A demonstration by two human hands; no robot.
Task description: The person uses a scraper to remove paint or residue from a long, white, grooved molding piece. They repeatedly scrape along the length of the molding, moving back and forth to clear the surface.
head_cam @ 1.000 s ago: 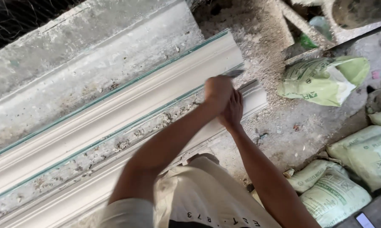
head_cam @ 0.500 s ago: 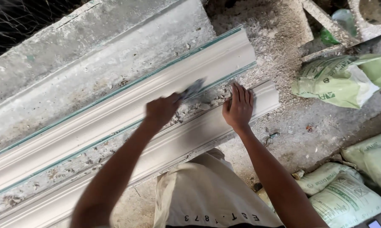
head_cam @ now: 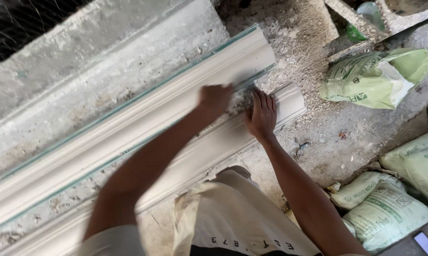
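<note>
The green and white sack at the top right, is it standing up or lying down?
Lying down. The green and white sack rests on its side on the dusty ground, crumpled and sagging, its end folded over.

A long white plaster cornice moulding with a curved profile and a thin green edge (head_cam: 142, 128) lay diagonally from lower left to upper right, its end cut square. Just below and parallel to it lay a second white plaster moulding strip (head_cam: 214, 147), its end rounded. Between the two ran a rough, crumbly grey channel of plaster debris (head_cam: 67, 201), speckled and uneven.
</note>
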